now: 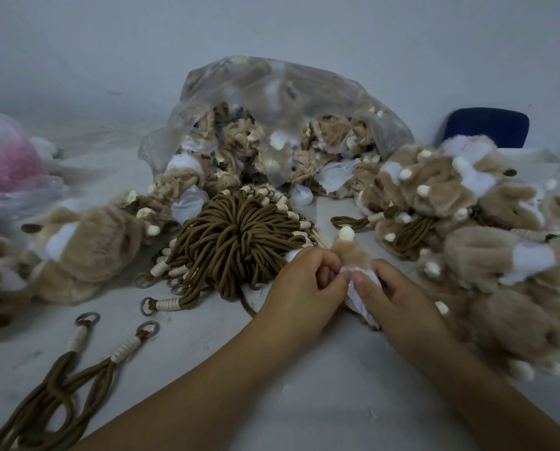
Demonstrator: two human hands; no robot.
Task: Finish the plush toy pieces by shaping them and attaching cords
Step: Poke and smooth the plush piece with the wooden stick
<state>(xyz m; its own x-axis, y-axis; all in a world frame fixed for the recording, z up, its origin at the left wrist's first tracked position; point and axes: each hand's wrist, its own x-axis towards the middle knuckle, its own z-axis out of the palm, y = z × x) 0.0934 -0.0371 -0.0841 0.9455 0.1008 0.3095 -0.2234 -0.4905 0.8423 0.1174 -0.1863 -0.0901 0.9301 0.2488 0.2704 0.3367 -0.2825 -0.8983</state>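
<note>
A small tan plush piece [351, 252] with a cream pompom tip and white fabric at its base sits between both hands near the table's middle. My left hand [301, 288] pinches its left side and my right hand [392, 297] grips the white fabric on the right. Just left of the hands lies a big bundle of brown cords [239, 242] with cream-wrapped ends and metal rings. Two loose brown cords [77, 362] lie at the front left.
A clear plastic bag [272, 125] full of tan plush pieces stands behind the cords. Shaped plush pieces pile up at the right [467, 206] and left [86, 249]. A pink-filled bag [5, 164] sits far left; a blue chair back [486, 126] stands far right.
</note>
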